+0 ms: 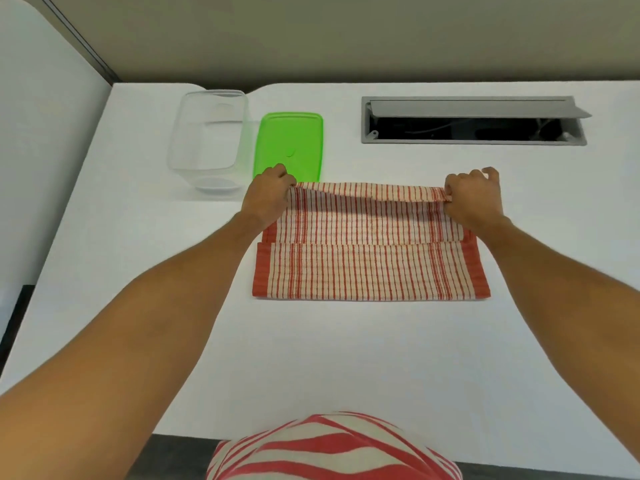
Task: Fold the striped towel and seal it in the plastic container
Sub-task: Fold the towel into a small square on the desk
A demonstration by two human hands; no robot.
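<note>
White bench [346, 358], cable hatch [474, 121] far right. Striped towel [370, 268] at centre, part-folded; our left hand [268, 195] and right hand [472, 197] each pinch a far corner, ready to fold. Clear container [207, 143] and green lid [289, 143] wait far left, open for packing

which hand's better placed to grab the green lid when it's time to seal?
Left, probably. The left hand pinches the striped towel right beside the green lid and clear container. The right hand grips the far corner.
</note>
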